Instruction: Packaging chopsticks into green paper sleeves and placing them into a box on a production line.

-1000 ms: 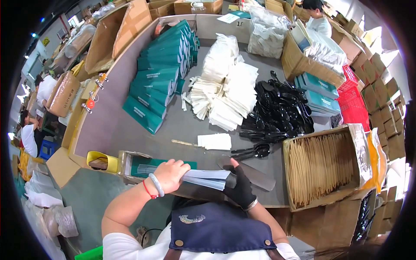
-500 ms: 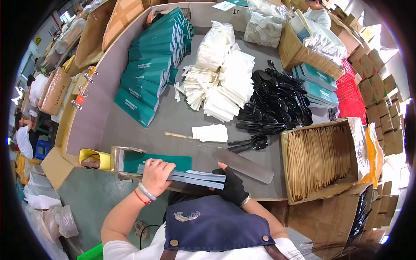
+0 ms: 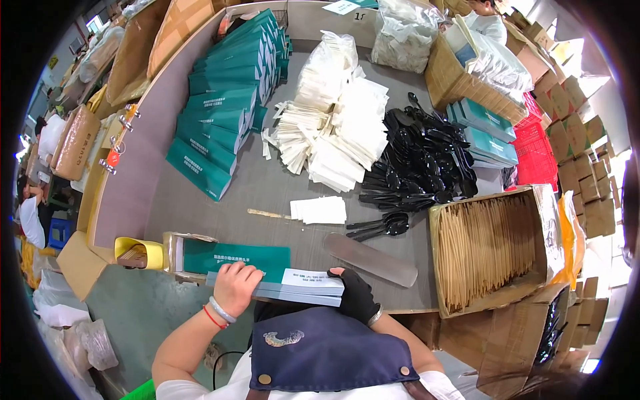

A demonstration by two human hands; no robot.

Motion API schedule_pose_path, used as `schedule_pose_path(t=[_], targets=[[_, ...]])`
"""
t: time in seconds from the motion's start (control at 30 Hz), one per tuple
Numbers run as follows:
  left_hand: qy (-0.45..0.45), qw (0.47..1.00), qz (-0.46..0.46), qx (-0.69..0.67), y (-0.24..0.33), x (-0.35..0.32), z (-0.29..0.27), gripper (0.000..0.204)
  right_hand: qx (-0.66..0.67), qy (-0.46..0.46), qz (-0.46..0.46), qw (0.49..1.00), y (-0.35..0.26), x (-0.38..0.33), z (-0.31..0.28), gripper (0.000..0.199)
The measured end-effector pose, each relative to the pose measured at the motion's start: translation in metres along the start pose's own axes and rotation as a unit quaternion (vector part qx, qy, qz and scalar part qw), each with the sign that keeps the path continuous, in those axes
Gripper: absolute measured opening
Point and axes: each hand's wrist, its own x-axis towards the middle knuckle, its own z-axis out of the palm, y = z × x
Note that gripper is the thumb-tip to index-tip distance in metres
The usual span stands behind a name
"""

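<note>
Currently squaring sleeve stack (image 3: 287, 288), lower centre, at worktop (image 3: 267, 190) edge | left hand (image 3: 235, 285) fingers curled over stack | gloved right hand (image 3: 355, 295) fingers clamp its end | next likely: steady two-handed transfer.

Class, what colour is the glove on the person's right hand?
Black; the glove on the right hand shows best in the head view.

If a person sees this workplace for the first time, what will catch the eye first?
Probably the heap of black plastic spoons at the table's centre-right, beside the pile of white paper sleeves. Rows of teal flat packets fan along the left. At the near edge, the left hand and the black-gloved right hand grip a stack of teal packets.
</note>
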Motion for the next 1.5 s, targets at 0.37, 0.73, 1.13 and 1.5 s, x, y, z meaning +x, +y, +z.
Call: schedule_pose_path(t=[0.37,0.73,1.13,1.5], targets=[[-0.284,0.952,-0.067,-0.089,-0.041,0.043,-0.074,0.048,0.122,-0.131,0.1,0.979,-0.056,0.041,-0.024,0.036],[-0.212,0.973,-0.075,-0.055,-0.006,0.035,-0.015,0.111,0.044,-0.099,0.151,0.983,-0.032,0.064,0.011,0.051],[-0.253,0.964,-0.078,-0.026,-0.018,0.034,0.001,0.108,-0.025,-0.046,0.008,0.999,-0.012,0.048,-0.01,0.056],[-0.025,0.951,-0.299,-0.077,0.02,0.037,0.047,0.098,-0.316,0.015,0.04,0.948,-0.014,0.021,-0.075,0.06]])
